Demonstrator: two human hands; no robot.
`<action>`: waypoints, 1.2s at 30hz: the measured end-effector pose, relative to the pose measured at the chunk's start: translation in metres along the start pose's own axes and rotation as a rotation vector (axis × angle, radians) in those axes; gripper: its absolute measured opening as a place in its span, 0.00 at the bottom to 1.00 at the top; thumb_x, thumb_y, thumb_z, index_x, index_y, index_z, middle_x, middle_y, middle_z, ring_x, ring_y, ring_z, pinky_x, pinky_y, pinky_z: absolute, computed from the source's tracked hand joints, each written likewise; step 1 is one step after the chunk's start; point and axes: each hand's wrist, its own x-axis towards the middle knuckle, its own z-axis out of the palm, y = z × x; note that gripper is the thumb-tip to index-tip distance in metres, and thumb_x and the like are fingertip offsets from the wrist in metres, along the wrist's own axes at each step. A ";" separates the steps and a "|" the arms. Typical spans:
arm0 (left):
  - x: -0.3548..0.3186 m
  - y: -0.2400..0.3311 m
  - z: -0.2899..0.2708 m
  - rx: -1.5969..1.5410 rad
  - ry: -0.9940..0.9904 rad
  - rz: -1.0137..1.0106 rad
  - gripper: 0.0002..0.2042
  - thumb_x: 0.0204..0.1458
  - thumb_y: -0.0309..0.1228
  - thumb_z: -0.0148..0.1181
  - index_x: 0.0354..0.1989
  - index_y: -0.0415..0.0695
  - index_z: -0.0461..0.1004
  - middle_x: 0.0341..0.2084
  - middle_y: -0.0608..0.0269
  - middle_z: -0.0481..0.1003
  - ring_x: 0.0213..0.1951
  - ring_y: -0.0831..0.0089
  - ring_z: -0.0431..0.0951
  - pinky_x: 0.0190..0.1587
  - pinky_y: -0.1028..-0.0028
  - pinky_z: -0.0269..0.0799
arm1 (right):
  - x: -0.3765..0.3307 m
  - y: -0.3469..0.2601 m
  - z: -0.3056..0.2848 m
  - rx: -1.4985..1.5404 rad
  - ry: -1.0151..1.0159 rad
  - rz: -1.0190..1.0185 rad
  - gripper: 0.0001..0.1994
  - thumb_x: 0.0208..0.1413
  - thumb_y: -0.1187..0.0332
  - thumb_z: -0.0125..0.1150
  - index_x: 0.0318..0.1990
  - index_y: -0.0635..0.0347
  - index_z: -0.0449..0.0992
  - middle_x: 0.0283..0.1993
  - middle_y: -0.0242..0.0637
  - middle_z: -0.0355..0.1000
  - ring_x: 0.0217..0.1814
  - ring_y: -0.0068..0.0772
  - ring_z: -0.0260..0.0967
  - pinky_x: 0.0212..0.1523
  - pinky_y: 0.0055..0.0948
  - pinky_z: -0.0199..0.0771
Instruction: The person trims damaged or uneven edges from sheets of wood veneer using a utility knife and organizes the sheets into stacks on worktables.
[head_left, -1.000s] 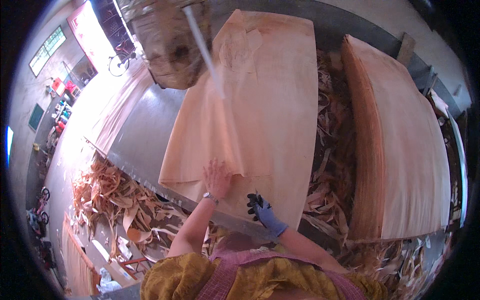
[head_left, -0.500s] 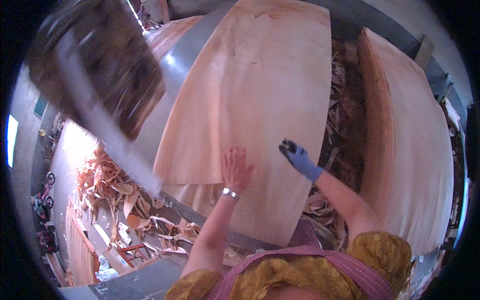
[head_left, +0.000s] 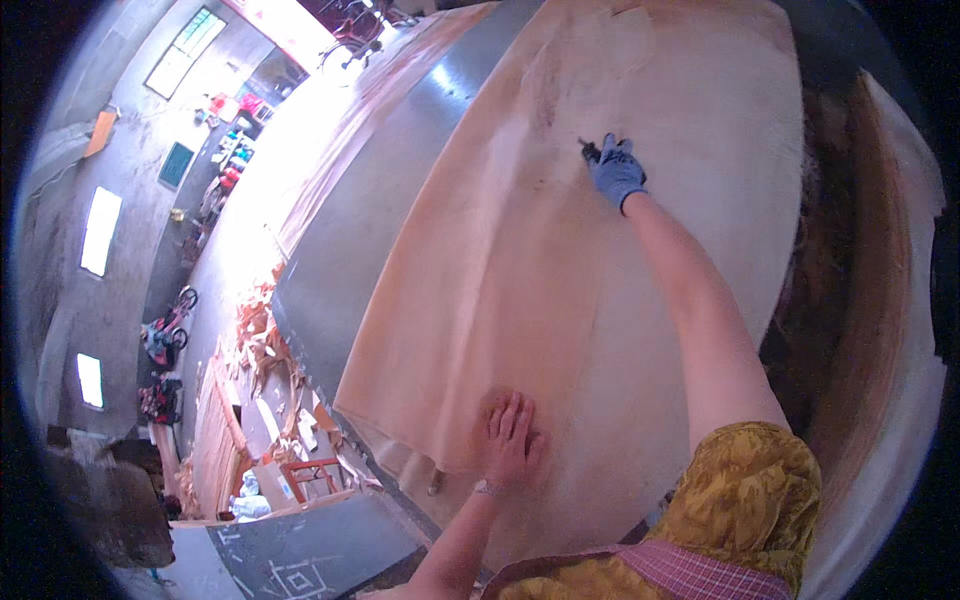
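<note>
Right hand (head_left: 617, 172) now reaching farther up the veneer sheet (head_left: 560, 260), gloved, clenched around a small dark tool, left hand (head_left: 511, 445) flat, fingers released, on its near edge.

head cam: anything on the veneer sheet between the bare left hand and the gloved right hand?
Nothing. In the head view, the stretch of veneer sheet between the left hand and the gloved right hand is bare wood.

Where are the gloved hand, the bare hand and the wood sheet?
right hand (head_left: 617, 172), head view, back of the blue glove.
left hand (head_left: 510, 445), head view, knuckles, flat on the sheet.
wood sheet (head_left: 560, 290), head view, bare middle.
</note>
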 end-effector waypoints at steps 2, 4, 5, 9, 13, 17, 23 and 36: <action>0.004 -0.001 0.000 0.015 -0.028 -0.011 0.31 0.51 0.38 0.56 0.65 0.46 0.60 0.66 0.52 0.56 0.68 0.52 0.52 0.69 0.53 0.40 | 0.032 0.012 0.014 -0.035 0.042 0.021 0.31 0.59 0.43 0.45 0.58 0.62 0.63 0.57 0.64 0.61 0.50 0.63 0.70 0.48 0.52 0.71; -0.002 -0.001 0.001 0.015 -0.035 -0.056 0.31 0.50 0.37 0.57 0.65 0.47 0.60 0.66 0.53 0.57 0.68 0.53 0.52 0.69 0.53 0.41 | 0.040 0.001 0.028 -0.116 -0.058 0.002 0.28 0.59 0.44 0.47 0.53 0.62 0.67 0.54 0.62 0.65 0.48 0.60 0.72 0.47 0.50 0.72; 0.003 0.001 0.003 0.003 -0.022 -0.056 0.31 0.49 0.36 0.58 0.65 0.47 0.60 0.66 0.54 0.57 0.67 0.53 0.53 0.69 0.53 0.41 | 0.051 0.005 0.031 -0.170 -0.088 -0.003 0.27 0.59 0.45 0.48 0.51 0.62 0.68 0.53 0.61 0.67 0.47 0.58 0.73 0.47 0.49 0.73; 0.009 -0.006 0.008 -0.016 -0.035 -0.054 0.31 0.49 0.38 0.59 0.65 0.48 0.62 0.65 0.55 0.58 0.67 0.54 0.54 0.69 0.53 0.41 | 0.068 0.015 0.040 -0.156 -0.171 -0.066 0.21 0.57 0.49 0.50 0.42 0.60 0.75 0.44 0.53 0.74 0.45 0.53 0.74 0.46 0.46 0.73; 0.004 -0.013 0.009 -0.027 -0.033 -0.065 0.31 0.49 0.38 0.59 0.65 0.48 0.62 0.65 0.55 0.58 0.67 0.54 0.54 0.69 0.53 0.42 | 0.077 0.018 0.034 0.052 -0.025 -0.006 0.19 0.55 0.52 0.52 0.38 0.57 0.80 0.38 0.50 0.77 0.44 0.53 0.75 0.46 0.45 0.74; 0.007 -0.013 0.008 -0.035 -0.051 -0.055 0.32 0.49 0.37 0.59 0.64 0.47 0.62 0.65 0.55 0.57 0.67 0.54 0.53 0.68 0.53 0.43 | 0.102 0.048 0.004 0.524 0.018 0.109 0.18 0.53 0.51 0.58 0.35 0.59 0.80 0.30 0.42 0.78 0.32 0.42 0.75 0.37 0.39 0.73; 0.007 -0.002 0.003 -0.054 -0.052 -0.071 0.31 0.48 0.36 0.59 0.63 0.44 0.62 0.65 0.50 0.58 0.66 0.51 0.54 0.69 0.53 0.42 | 0.087 0.081 -0.072 0.888 -0.204 0.258 0.14 0.53 0.51 0.64 0.32 0.51 0.76 0.20 0.24 0.66 0.14 0.17 0.55 0.14 0.21 0.54; -0.012 0.008 0.002 0.109 0.050 -0.076 0.26 0.53 0.40 0.54 0.61 0.44 0.64 0.60 0.50 0.63 0.63 0.51 0.59 0.68 0.51 0.45 | -0.146 0.355 -0.236 0.748 0.654 0.188 0.17 0.63 0.65 0.52 0.54 0.68 0.68 0.54 0.41 0.70 0.53 0.33 0.68 0.52 0.33 0.68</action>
